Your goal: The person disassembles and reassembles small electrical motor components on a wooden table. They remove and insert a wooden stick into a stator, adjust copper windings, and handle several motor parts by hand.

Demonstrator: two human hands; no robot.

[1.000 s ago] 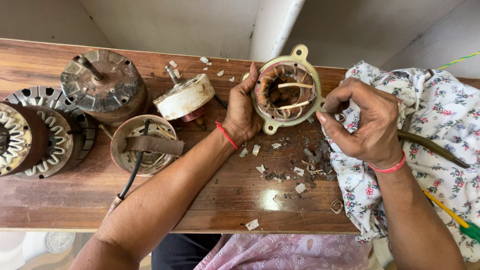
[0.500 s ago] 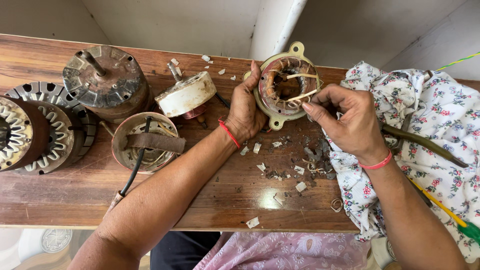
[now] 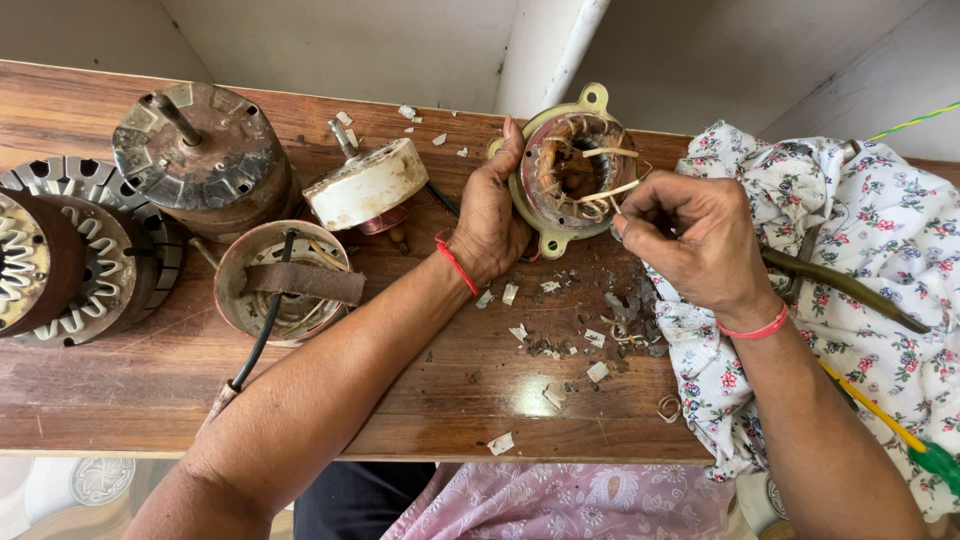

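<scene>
Near edge of the wooden worktop (image 3: pixel 150 400): scattered pale chips and dark debris (image 3: pixel 560 340), lying between the two forearms. Left hand (image 3: pixel 490 220) is closed around the left rim of the round motor stator (image 3: pixel 575 170), steadying it tilted on the worktop, open face toward the camera; grip full on the metal housing. Right hand (image 3: pixel 690 240) sits at the stator's right side, fingers pinched narrow at the pale strips that stick out of the winding; whether a strip is actually nipped between the fingertips cannot be told. Judgement: the stator should be heavy and rigid, best held by the outer ring or its mounting ears; the copper winding inside looks springy and easily damaged, the strips thin and brittle, so take those near their root. Right of it, a floral cloth (image 3: pixel 850 240) covers the worktop end, with a dark long-handled tool (image 3: pixel 850 290) and a yellow-shafted green-handled screwdriver (image 3: pixel 900 430) on it. Left: a shallow rusted cup with a cable (image 3: pixel 285 285), a white capped rotor (image 3: pixel 365 185), a large worn motor housing (image 3: pixel 200 150), and stacked slotted stator cores (image 3: pixel 70 250) at the far left. Beyond: plain pale walls and a white pipe (image 3: pixel 560 50).
</scene>
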